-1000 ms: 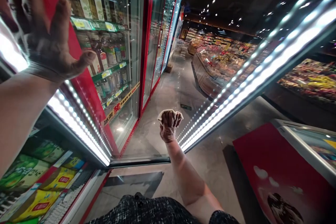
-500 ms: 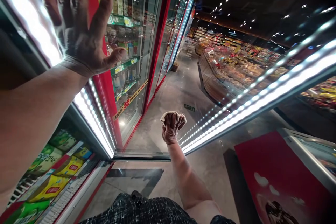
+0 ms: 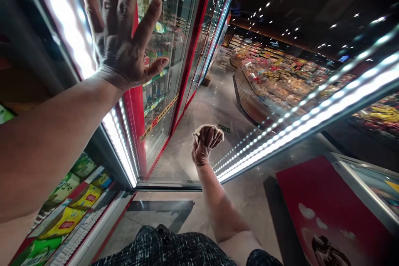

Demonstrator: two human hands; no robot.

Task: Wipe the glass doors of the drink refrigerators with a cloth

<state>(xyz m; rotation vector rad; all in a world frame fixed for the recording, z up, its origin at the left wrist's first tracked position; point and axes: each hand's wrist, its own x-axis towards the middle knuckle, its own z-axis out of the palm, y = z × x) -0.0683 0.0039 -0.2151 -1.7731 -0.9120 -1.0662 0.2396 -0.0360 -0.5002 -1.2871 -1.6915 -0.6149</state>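
My left hand (image 3: 123,37) is raised high with its fingers spread, flat against the open glass door (image 3: 174,104) of a lit fridge cabinet, near the door's hinge-side light strip. My right hand (image 3: 204,145) is lower down, closed around a crumpled beige cloth (image 3: 208,129) and pressed to the same glass pane. Through the glass I see the shop aisle and the neighbouring red-framed fridge doors (image 3: 190,50).
Shelves with green and yellow packets (image 3: 67,212) fill the open cabinet at lower left. A bright LED strip (image 3: 305,120) runs along the door's far edge. A red chest freezer (image 3: 336,208) stands at lower right. Long display counters (image 3: 264,87) line the aisle beyond.
My left hand slid rightward and slightly down across the view, staying spread on the door. My right hand, with the cloth, moved a little upward on the glass.
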